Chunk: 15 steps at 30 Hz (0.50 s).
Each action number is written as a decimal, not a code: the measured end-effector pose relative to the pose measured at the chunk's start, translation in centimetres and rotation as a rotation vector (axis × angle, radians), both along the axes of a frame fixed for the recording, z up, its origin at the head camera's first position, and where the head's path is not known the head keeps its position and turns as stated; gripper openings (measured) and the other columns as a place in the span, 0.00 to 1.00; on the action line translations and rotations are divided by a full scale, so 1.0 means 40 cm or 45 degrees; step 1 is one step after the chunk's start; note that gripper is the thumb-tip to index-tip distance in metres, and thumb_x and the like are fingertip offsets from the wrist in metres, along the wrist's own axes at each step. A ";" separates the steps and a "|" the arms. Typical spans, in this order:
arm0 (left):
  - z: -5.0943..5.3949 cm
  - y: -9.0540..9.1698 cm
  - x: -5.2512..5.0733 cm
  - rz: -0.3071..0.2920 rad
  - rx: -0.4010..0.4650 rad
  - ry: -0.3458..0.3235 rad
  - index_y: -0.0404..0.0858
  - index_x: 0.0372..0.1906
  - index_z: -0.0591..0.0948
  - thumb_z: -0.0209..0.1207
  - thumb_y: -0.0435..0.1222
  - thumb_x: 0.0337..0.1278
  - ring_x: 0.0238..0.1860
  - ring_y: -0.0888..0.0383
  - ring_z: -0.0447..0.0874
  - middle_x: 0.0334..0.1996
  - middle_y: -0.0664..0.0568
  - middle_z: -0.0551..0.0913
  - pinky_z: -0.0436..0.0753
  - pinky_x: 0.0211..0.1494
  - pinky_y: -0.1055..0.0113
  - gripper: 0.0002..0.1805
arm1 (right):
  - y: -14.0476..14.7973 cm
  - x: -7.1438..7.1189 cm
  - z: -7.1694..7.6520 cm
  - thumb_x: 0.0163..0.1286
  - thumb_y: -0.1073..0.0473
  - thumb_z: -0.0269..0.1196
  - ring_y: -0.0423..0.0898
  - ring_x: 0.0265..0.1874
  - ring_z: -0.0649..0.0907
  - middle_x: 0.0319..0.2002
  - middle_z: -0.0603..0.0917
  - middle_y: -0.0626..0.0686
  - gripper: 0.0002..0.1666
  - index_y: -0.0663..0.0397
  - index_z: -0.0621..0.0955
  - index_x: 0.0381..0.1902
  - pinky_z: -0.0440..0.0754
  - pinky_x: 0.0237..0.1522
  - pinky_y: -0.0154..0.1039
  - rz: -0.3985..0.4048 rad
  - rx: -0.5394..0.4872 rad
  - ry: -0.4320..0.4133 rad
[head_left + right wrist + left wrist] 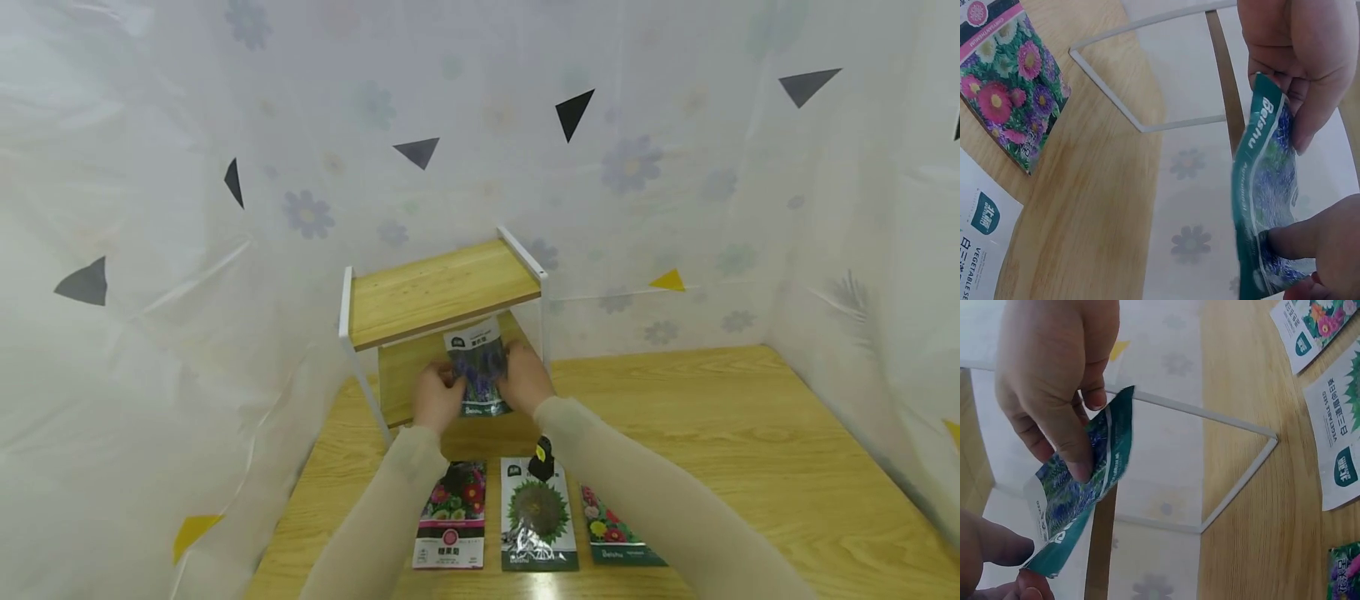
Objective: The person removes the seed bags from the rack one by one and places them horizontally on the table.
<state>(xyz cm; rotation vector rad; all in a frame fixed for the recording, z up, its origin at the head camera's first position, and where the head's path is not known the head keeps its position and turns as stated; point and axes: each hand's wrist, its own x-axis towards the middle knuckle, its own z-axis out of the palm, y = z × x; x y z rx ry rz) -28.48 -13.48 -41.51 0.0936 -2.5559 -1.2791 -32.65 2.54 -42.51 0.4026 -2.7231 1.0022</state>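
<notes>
A seed packet (481,371) with purple-blue flowers and a green bottom band is held upright before the lower board of a small two-tier wooden rack (442,287). My left hand (437,394) pinches its left edge between thumb and fingers. On the opposite edge, my right hand (527,377) grips it the same way. The left wrist view shows the packet (1072,494) slightly bent between both hands. In the right wrist view, the right thumb (1297,240) presses on its printed face.
Three more seed packets lie on the wooden table (720,450): a pink-flowered one (450,525), a sunflower one (538,517) and a red-and-yellow-flowered one (615,529), partly under the right forearm. White metal frames (1235,487) edge the rack. Patterned sheeting (480,83) surrounds the table.
</notes>
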 end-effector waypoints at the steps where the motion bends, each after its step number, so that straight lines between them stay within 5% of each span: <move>1: 0.000 -0.002 0.005 -0.007 0.017 -0.001 0.29 0.57 0.75 0.60 0.35 0.62 0.21 0.59 0.72 0.28 0.47 0.78 0.73 0.24 0.64 0.21 | 0.003 0.005 0.001 0.63 0.60 0.66 0.57 0.51 0.80 0.53 0.77 0.63 0.33 0.66 0.67 0.62 0.78 0.52 0.51 0.015 -0.009 -0.002; 6: 0.002 -0.008 0.034 -0.042 0.087 -0.034 0.29 0.60 0.73 0.59 0.37 0.63 0.14 0.62 0.66 0.20 0.50 0.75 0.67 0.17 0.68 0.24 | 0.027 0.037 0.011 0.62 0.57 0.68 0.56 0.52 0.80 0.58 0.76 0.61 0.42 0.60 0.61 0.68 0.79 0.51 0.50 0.070 -0.023 -0.076; 12: 0.003 -0.011 0.072 -0.041 0.105 -0.034 0.30 0.60 0.74 0.59 0.39 0.64 0.29 0.57 0.77 0.36 0.48 0.81 0.79 0.38 0.59 0.24 | 0.055 0.070 0.020 0.64 0.53 0.67 0.51 0.51 0.80 0.58 0.77 0.56 0.42 0.53 0.61 0.70 0.79 0.49 0.48 0.101 -0.040 -0.135; 15: 0.003 -0.011 0.086 -0.022 0.118 -0.027 0.31 0.55 0.76 0.60 0.40 0.63 0.29 0.56 0.77 0.34 0.48 0.81 0.79 0.38 0.59 0.21 | 0.067 0.085 0.024 0.64 0.53 0.67 0.51 0.50 0.80 0.57 0.77 0.56 0.41 0.52 0.62 0.69 0.80 0.48 0.47 0.132 -0.071 -0.114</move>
